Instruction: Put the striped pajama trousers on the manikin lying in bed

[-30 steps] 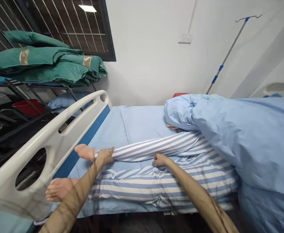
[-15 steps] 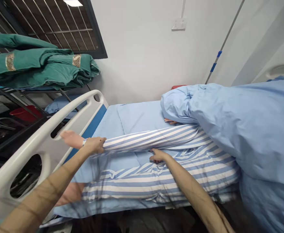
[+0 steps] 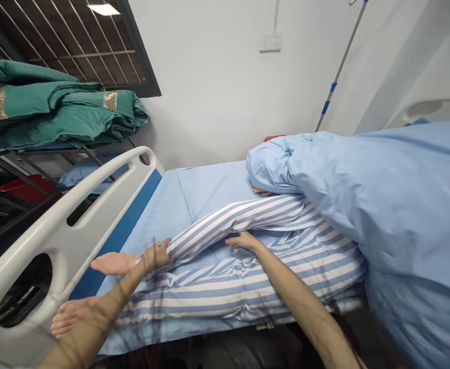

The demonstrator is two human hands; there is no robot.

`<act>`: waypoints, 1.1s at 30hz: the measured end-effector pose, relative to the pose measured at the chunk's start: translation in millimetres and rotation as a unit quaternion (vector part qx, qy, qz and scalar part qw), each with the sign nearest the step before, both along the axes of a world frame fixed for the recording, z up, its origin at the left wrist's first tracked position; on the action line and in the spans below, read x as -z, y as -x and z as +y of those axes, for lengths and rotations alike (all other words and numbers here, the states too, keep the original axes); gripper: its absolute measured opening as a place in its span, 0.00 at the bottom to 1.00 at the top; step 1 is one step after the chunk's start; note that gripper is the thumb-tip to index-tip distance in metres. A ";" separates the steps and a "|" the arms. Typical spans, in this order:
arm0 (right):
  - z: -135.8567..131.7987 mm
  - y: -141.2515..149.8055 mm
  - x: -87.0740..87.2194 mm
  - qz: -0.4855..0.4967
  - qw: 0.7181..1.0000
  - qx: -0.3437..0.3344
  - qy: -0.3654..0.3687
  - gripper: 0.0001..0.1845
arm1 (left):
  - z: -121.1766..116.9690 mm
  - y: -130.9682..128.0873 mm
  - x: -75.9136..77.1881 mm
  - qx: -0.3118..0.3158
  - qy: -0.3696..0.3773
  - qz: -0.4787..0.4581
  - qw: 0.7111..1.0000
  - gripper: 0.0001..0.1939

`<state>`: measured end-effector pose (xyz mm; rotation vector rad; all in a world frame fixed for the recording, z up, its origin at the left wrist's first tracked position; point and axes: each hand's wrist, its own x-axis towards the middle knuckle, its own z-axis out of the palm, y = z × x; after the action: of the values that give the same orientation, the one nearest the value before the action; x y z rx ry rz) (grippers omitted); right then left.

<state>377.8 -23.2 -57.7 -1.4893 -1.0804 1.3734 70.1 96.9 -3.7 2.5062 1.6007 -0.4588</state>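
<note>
My left hand (image 3: 159, 253) is wrapped round the lower part of the far leg (image 3: 205, 230), just above its bare foot (image 3: 115, 263). This leg wears blue-and-white striped trousers and is slightly bent at the knee. Beneath the knee, my right hand (image 3: 244, 241) has its fingers stretched out toward the left; whether they touch the cloth is unclear. The near leg (image 3: 209, 300), in the same striped trousers, lies along the mattress edge, its foot (image 3: 71, 313) partly behind my left forearm. A light blue quilt (image 3: 340, 174) covers the upper body.
A white and blue footboard (image 3: 61, 236) closes off the bed's left end. Behind it, green folded cloth (image 3: 67, 113) lies on a rack above a red basin (image 3: 27, 187). An IV pole (image 3: 340, 72) stands by the wall. Another hand (image 3: 262, 191) shows under the quilt.
The far leg has gone from straight to bent, its foot coming nearer the other foot with my left hand round it. My right hand remains under the knee, its fingers now more stretched.
</note>
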 end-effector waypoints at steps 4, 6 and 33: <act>1.8 1.3 -12.2 0.033 0.994 0.055 -0.090 0.28 | -5.1 -24.8 -1.7 0.023 -0.022 -0.087 0.996 0.31; 4.3 -0.7 -20.6 0.064 0.986 0.069 -0.134 0.28 | -4.9 -40.4 -6.5 0.034 -0.030 -0.121 0.992 0.34; -7.2 -17.5 -54.4 0.097 0.959 0.154 -0.217 0.47 | -25.1 -126.5 -14.2 0.034 -0.026 -0.325 0.945 0.36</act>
<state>395.2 -30.4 -3.2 -1.1178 -0.9087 0.9649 196.6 71.8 10.5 2.3771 1.2680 0.3851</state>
